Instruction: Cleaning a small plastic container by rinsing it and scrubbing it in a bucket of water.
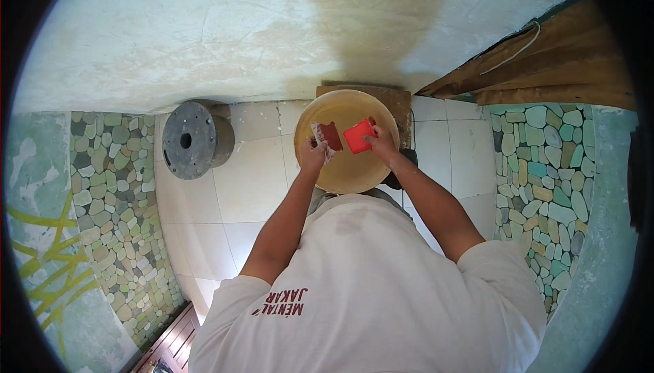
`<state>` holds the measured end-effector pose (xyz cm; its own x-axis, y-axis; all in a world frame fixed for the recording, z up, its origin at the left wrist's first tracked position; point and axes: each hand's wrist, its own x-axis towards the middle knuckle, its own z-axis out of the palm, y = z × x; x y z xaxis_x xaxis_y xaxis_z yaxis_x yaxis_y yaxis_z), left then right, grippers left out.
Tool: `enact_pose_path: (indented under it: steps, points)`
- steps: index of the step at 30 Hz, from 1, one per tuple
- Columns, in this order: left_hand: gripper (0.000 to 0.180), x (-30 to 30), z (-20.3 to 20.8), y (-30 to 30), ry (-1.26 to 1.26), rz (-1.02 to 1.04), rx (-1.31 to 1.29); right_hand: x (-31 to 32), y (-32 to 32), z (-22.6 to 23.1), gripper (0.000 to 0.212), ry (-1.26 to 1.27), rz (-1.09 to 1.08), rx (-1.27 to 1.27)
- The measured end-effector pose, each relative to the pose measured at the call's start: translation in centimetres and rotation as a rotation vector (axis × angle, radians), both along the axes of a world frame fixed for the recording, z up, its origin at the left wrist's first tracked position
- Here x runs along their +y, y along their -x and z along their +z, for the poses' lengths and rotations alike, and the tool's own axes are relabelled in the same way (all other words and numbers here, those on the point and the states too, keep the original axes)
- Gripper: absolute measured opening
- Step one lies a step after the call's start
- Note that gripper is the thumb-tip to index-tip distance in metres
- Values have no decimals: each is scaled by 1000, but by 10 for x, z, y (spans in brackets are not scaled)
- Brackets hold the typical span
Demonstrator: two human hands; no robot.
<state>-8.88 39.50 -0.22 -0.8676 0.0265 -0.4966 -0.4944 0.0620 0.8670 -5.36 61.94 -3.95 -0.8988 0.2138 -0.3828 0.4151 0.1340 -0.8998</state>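
A wide, round, yellowish basin (354,175) stands in front of me, with both my hands over it. My left hand (314,153) is closed on a flat dark red piece (332,136) whose near edge is coated in something whitish; its exact kind I cannot make out. In my right hand (384,144) is a bright red plastic cup (355,137), tilted, its body pointing left toward the dark red piece. A small gap separates the two red things. The basin's inside looks yellow-brown, and what it contains is hard to tell.
Behind the basin a brown board (402,100) lies against the pale wall (238,39). A grey spool-like drum (197,140) is on the tiled floor (248,168) to the left. Brown cloth (558,59) hangs at far right. Pebble-patterned strips flank both sides.
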Motion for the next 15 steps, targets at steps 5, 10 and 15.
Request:
enact_pose_path:
  steps: [5, 10, 15]
  points:
    - [22, -12, -35, -6, 243, -56, 117, -23, -15, 54, 20, -332, 194, 232]
    - [26, -16, -77, -8, 236, -74, 38, -39, -30, 96, 23, -348, 363, 229]
    - [36, 0, -66, -8, 126, -130, -233, -37, -45, 110, 20, -576, 491, 398]
